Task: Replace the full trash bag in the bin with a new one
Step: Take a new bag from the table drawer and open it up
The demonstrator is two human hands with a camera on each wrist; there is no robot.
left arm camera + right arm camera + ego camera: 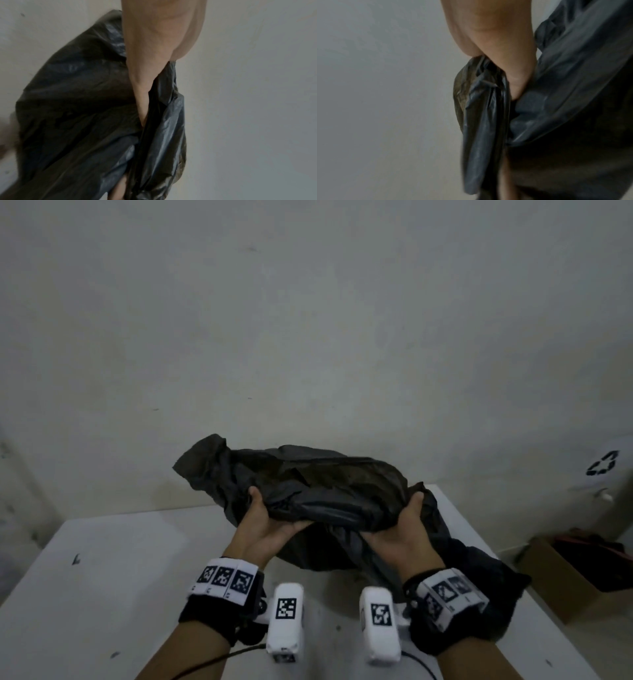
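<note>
A crumpled black trash bag (pixel 308 484) is held up above a white table (pixel 113 559). My left hand (pixel 267 522) grips its left part, thumb on top and fingers under the film. My right hand (pixel 407 525) grips its right part the same way. The rest of the bag trails down to the table on the right. In the left wrist view the thumb (pixel 154 40) presses into the black bag (pixel 77 108). In the right wrist view the thumb (pixel 505 47) pinches a fold of the bag (pixel 488 121). The bin itself is hardly visible.
A pale wall stands close behind the table. At the right, a whitish container with a recycling symbol (pixel 603 463) stands by the wall. A brown cardboard box (pixel 568 577) sits on the floor beside the table's right edge. A cable runs along the table's near edge.
</note>
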